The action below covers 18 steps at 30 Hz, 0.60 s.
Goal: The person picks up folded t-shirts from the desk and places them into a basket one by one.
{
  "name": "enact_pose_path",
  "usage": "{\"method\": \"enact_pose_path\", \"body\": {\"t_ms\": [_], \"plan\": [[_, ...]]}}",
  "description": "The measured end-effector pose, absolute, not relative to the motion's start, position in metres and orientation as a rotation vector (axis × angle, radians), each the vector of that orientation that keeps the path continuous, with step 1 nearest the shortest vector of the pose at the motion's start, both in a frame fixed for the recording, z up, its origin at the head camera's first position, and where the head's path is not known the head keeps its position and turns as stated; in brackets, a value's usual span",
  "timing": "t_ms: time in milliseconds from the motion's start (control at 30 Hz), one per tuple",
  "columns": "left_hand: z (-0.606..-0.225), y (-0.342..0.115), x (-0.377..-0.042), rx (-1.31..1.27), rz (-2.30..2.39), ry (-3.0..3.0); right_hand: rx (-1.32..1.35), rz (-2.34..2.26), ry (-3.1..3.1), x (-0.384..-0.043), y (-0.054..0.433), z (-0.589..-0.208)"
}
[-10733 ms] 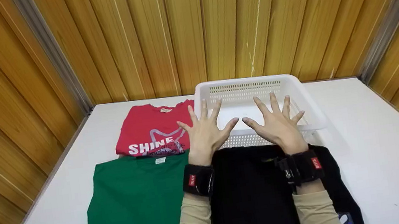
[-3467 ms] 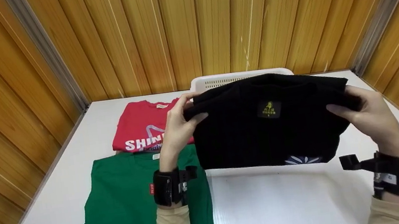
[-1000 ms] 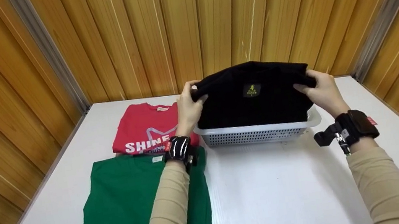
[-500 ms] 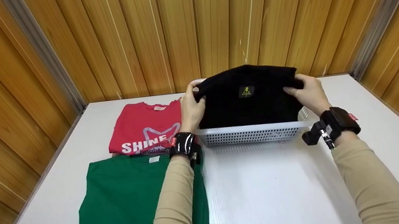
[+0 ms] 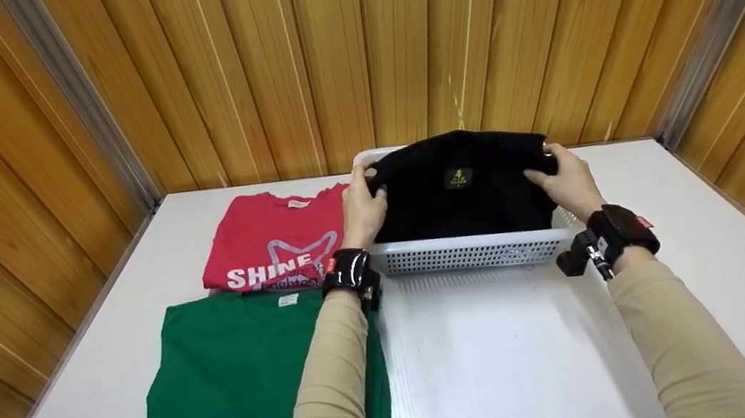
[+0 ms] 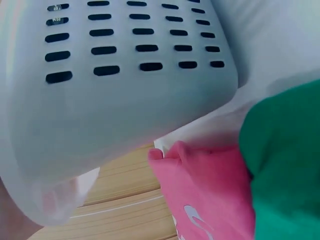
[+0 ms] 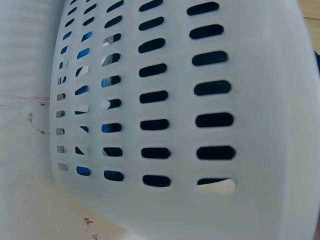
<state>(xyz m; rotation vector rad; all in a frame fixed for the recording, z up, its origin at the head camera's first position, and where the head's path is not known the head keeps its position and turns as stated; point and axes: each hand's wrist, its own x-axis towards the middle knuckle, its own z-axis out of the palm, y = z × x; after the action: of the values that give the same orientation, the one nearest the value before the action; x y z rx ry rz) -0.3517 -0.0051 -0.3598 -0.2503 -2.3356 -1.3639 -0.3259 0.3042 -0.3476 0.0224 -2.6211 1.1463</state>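
Observation:
A folded black T-shirt (image 5: 466, 207) with a yellow-printed neck label lies mostly inside the white perforated basket (image 5: 472, 253) in the head view. My left hand (image 5: 363, 206) pinches its left shoulder at the basket's left side, thumb in front. At the other shoulder, my right hand (image 5: 567, 183) grips the cloth the same way. Both wrist views are filled by the basket wall; dark cloth and bits of blue print show through the slots in the right wrist view. The shirt's lower part is hidden behind the basket's front wall.
Left of the basket lies a folded red T-shirt (image 5: 262, 241) with a star and lettering. A folded green T-shirt (image 5: 223, 387) lies in front of it, partly under my left forearm. The white table (image 5: 496, 380) is bounded by wood-patterned walls (image 5: 394, 48).
The black T-shirt was lifted off the table and carried over to the basket. Over the last second both hands have lowered it further in, and the right hand has moved left.

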Motion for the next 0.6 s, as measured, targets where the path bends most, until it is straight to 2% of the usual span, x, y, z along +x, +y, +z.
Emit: {"method": "enact_pose_path", "body": {"t_ms": [267, 600], "plan": [[-0.365, -0.012, -0.353, -0.24, -1.331, -2.298, 0.045, 1.369, -2.681, -0.326, 0.308, -0.35], [-0.371, -0.026, -0.35, -0.342, -1.248, -2.321, 0.171, 1.088, -2.691, -0.315, 0.309, -0.351]]}}
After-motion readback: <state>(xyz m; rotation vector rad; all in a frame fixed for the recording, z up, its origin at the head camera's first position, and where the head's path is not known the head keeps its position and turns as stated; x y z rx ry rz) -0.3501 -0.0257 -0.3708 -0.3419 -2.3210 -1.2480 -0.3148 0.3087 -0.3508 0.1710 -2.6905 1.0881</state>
